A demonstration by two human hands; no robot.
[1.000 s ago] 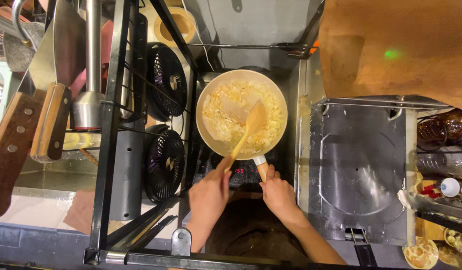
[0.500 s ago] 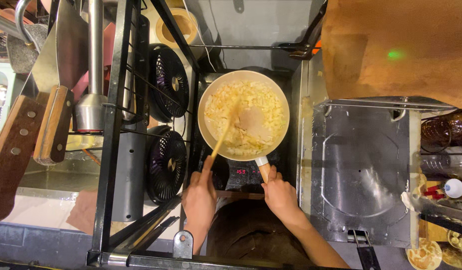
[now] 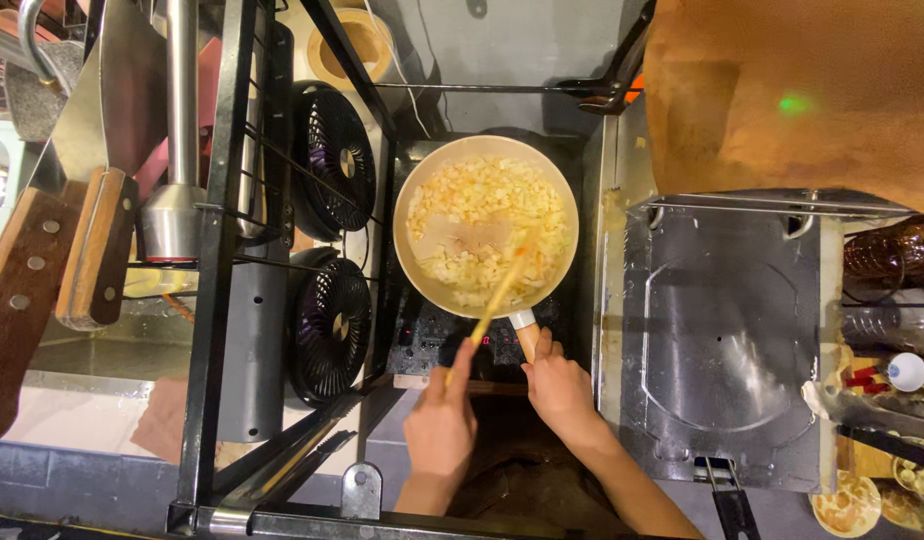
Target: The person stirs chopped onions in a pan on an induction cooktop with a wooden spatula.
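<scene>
1. Left hand [image 3: 440, 428] at six o'clock, fingers clamped round the end of a wooden spatula [image 3: 497, 295].
2. Right hand [image 3: 560, 385] just beside it toward five o'clock, closed on the pale handle [image 3: 525, 328] of the frying pan [image 3: 485, 225].
3. Spatula slanting up toward one o'clock, blade down in the food near the pan's five o'clock edge; blurred, so blade shape hard to tell.
4. Pan dead centre on a black cooktop [image 3: 422, 335], small red lights glowing at its near edge.
5. Diced pale yellow food [image 3: 472, 205] spread across the pan, a bare patch of pan floor showing in the middle.
6. At nine o'clock of the pan, two black round fans [image 3: 332, 245], one nearer, one farther, mounted on a black metal frame [image 3: 222, 250].
7. At three o'clock, a steel tray [image 3: 727, 340] standing beside the cooktop.
8. Far out at nine o'clock, wooden-handled knives [image 3: 52, 260] hanging.
9. Farthest, at twelve o'clock, a round wooden ring [image 3: 357, 45] against the grey wall.
</scene>
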